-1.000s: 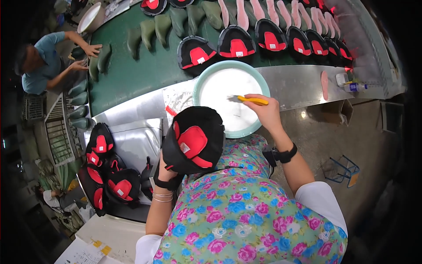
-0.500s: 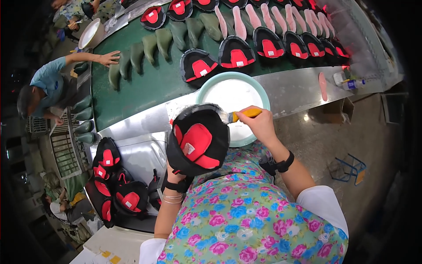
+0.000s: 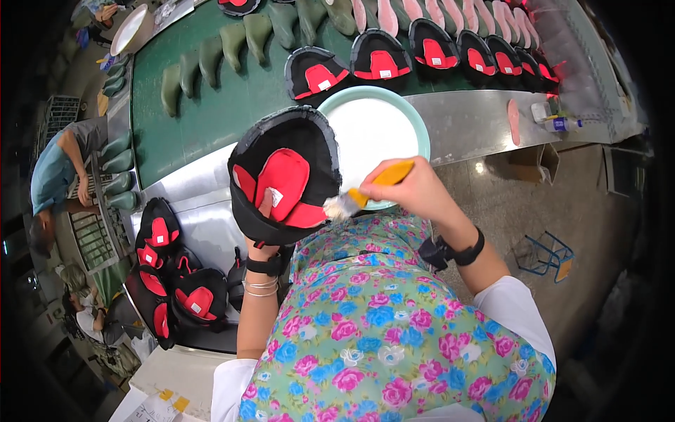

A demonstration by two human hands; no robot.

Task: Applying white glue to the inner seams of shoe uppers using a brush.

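Note:
My left hand grips a black shoe upper with red lining, its thumb inside and its other fingers hidden beneath. A greyish band runs along the upper's top edge. My right hand holds a paintbrush by its yellow handle. The pale, coated bristles are at the upper's right lower edge, next to the red lining; whether they touch it I cannot tell. Just behind stands a round basin with a light green rim and white liquid inside.
Several black-and-red uppers line the green conveyor, with green shoe lasts and pink insoles beyond. More uppers lie in a metal tray at left. A co-worker bends over a rack. A blue stool stands at right.
The upper has moved left and turned, showing more of its inside. The brush has come from its far edge toward me, to its right lower edge. The co-worker's arm has left the lasts.

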